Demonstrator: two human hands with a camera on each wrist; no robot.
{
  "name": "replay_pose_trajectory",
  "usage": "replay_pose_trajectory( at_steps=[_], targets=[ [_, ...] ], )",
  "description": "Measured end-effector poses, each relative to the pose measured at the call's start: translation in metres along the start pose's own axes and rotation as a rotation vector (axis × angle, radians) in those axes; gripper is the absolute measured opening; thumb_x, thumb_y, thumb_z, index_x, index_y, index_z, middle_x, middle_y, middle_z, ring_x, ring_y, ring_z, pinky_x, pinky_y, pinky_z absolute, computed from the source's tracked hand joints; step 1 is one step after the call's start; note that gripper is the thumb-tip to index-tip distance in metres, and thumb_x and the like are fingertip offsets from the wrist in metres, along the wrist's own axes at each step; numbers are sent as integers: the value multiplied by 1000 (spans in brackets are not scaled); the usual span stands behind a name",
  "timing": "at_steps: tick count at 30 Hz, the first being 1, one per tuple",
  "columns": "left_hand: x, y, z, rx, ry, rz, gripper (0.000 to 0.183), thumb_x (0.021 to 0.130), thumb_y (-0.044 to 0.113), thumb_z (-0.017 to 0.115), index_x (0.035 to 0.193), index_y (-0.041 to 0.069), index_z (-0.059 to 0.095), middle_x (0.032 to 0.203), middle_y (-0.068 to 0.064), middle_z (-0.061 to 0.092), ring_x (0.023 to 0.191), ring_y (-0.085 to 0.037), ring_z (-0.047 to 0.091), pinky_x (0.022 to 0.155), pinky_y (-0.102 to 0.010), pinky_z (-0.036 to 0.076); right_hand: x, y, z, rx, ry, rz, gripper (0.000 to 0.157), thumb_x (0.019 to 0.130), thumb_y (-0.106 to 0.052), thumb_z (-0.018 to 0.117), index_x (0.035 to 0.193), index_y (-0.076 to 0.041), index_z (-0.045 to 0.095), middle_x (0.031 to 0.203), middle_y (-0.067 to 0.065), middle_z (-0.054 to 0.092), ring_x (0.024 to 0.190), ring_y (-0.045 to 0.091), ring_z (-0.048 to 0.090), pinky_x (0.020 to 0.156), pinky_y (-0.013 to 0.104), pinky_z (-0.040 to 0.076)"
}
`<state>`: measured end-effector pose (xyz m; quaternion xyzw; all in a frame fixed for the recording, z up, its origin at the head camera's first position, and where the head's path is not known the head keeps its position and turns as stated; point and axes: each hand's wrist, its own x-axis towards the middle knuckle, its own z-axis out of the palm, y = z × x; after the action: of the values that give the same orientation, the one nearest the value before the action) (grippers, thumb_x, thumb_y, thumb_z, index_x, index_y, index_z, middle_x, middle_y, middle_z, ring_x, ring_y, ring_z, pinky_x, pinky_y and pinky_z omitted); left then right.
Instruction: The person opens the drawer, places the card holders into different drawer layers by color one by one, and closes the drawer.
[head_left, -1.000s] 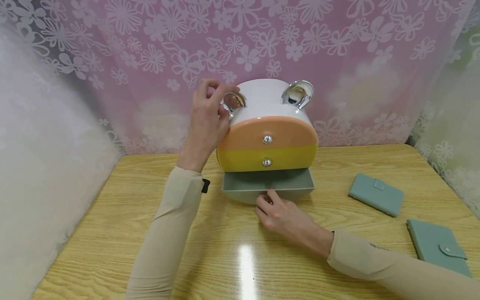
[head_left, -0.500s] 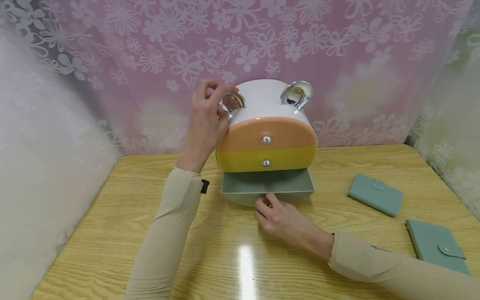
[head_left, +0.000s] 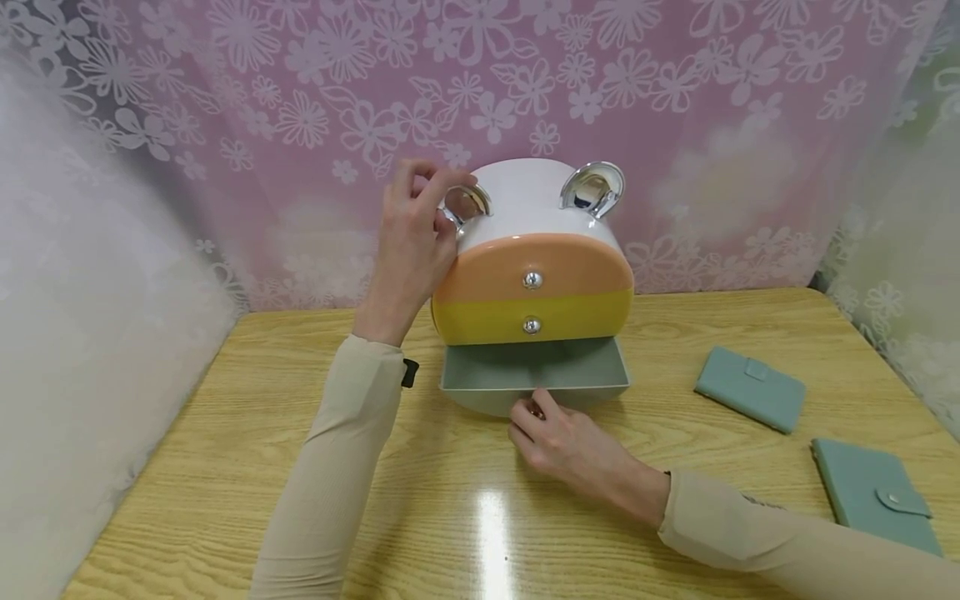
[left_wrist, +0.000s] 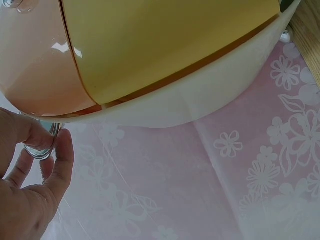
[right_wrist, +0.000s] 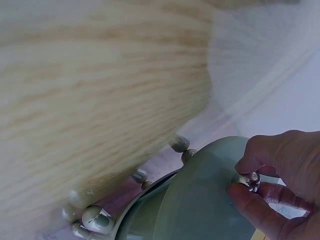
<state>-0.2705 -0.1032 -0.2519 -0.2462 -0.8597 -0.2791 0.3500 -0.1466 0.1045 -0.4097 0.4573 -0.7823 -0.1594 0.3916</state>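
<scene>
A rounded drawer box with a white body (head_left: 525, 187) stands at the back of the table, its orange drawer (head_left: 487, 271) and yellow drawer (head_left: 480, 321) closed. Its grey-green bottom drawer (head_left: 465, 402) is pulled out, and the part of the inside in view is bare. My left hand (head_left: 412, 233) grips the chrome ear (head_left: 472, 198) at the box's upper left; the left wrist view shows fingers curled around that ring. At the front of the bottom drawer, my right hand (head_left: 558, 437) pinches the silver knob (right_wrist: 247, 181) between thumb and fingers.
A teal wallet (head_left: 752, 389) and a second teal wallet or notebook with a snap strap (head_left: 873, 492) lie on the wooden table (head_left: 225, 467) at the right. Another chrome ear (head_left: 594, 190) tops the box's right side. Flowered cloth (head_left: 337, 100) hangs behind.
The bottom drawer has slid slightly farther out toward me, with my right hand on its knob. My left hand keeps its hold on the ear.
</scene>
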Motion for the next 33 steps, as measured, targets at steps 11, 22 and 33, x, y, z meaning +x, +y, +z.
replay_pose_trajectory(
  at_steps=[11, 22, 33],
  targets=[
    [2, 0, 0, 2, 2, 9, 42, 89, -7, 53, 120, 17, 70, 122, -14, 50, 107, -31, 51, 97, -41, 45, -1, -2, 0, 26, 1, 21, 52, 108, 7, 19, 85, -6, 64, 92, 10, 57, 82, 25, 51, 57, 20, 49],
    [3, 1, 2, 3, 3, 8, 42, 89, -6, 54, 121, 16, 69, 123, -14, 50, 107, -31, 51, 97, -41, 45, -2, -3, -2, 19, 14, 15, 50, 107, 8, 21, 84, -5, 63, 92, 10, 57, 82, 25, 53, 59, 20, 50],
    [0, 0, 1, -8, 6, 1, 42, 89, -7, 54, 121, 16, 69, 123, -14, 50, 106, -31, 50, 96, -41, 45, -4, -6, -4, 58, 32, 27, 52, 108, 7, 20, 82, -7, 63, 91, 8, 58, 81, 23, 53, 60, 20, 50]
  ],
)
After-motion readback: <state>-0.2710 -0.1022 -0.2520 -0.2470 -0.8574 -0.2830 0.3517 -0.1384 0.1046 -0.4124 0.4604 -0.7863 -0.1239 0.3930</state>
